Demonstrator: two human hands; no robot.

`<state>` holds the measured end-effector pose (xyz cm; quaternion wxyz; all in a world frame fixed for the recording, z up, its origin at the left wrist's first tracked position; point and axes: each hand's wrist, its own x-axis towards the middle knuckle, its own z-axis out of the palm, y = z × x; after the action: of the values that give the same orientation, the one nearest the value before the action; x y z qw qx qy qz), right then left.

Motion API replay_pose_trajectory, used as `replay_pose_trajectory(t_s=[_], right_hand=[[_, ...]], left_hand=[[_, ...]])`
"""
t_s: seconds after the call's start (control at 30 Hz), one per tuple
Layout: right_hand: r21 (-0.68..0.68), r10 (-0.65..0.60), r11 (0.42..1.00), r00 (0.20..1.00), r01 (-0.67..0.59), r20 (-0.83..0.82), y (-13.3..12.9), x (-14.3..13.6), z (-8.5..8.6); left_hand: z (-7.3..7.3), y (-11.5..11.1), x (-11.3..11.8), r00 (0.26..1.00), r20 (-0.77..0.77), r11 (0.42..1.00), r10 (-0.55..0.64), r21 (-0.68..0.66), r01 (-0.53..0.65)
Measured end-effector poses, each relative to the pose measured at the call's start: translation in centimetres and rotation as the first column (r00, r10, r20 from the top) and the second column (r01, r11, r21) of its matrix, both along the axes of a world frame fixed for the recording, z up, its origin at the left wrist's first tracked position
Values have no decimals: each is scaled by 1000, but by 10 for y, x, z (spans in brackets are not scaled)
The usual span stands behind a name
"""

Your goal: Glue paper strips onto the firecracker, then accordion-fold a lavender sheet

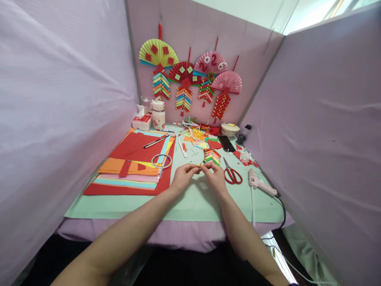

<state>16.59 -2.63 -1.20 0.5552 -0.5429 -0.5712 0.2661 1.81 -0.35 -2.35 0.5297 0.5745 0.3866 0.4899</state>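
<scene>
My left hand (185,175) and my right hand (214,178) meet over the pale green table mat. Between their pinched fingertips is a small yellow paper piece (199,165), mostly covered by the fingers. Just beyond my right hand lies a chevron of rolled paper tubes (212,156) in several colours with gold ends. Red-handled scissors (233,176) rest to the right of that hand, blades pointing away. A white glue gun (262,184) lies farther right with its cord off the table edge.
Coloured paper sheets (131,147) are stacked at left, with a silver ring (161,155) and a pen (156,141) on top. Paper scraps (198,134), a phone (226,143), a lidded bowl (229,129), a bottle (158,115) and a tissue box (142,122) stand farther back. Paper fan decorations (228,82) hang behind.
</scene>
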Motion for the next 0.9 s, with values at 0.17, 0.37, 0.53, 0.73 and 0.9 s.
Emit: replay_pose_trajectory(t_s=[0.17, 0.37, 0.53, 0.73, 0.9], right_hand=[[-20, 22, 1000, 999, -22, -28, 2, 1, -1], [-27, 41, 999, 998, -42, -49, 1, 1, 1], [-25, 57, 998, 997, -58, -60, 2, 3, 0], [-30, 70, 997, 995, -72, -71, 4, 5, -2], [-31, 75, 997, 996, -77, -57, 4, 6, -1]], left_hand=[[-1, 0, 0, 1000, 5, 1000, -3, 8, 3], [-1, 0, 0, 1000, 12, 1000, -5, 1, 5], [-1, 1, 1, 1000, 13, 1000, -27, -1, 27], [1, 3, 0, 992, 80, 990, -102, -85, 109], [-3, 4, 0, 981, 120, 971, -154, -165, 173]])
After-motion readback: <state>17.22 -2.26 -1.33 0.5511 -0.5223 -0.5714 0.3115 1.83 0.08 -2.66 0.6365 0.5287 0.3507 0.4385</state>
